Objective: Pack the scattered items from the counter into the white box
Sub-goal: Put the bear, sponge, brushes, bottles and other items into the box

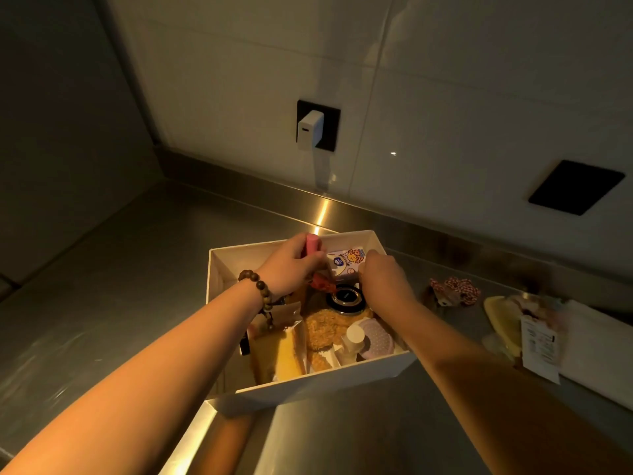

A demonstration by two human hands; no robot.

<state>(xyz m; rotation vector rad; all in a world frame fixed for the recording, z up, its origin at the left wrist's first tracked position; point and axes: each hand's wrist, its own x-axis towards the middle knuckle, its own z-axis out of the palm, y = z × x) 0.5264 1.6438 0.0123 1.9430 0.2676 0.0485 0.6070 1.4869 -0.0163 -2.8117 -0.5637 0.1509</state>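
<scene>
Reaching into the white box (219,269) on the steel counter (120,269), the left hand (291,265) curls its fingers round a pink tube (312,245), while the right hand (380,272) has its fingers bent down onto a small cartoon carton (344,264) just beside them; whether they actually grasp it I cannot tell

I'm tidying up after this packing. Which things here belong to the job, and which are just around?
Job: white box, pink tube in the left hand, small carton at the right hand, striped cord and labelled packet on the counter.

Just around: wall charger, black panel.
</scene>
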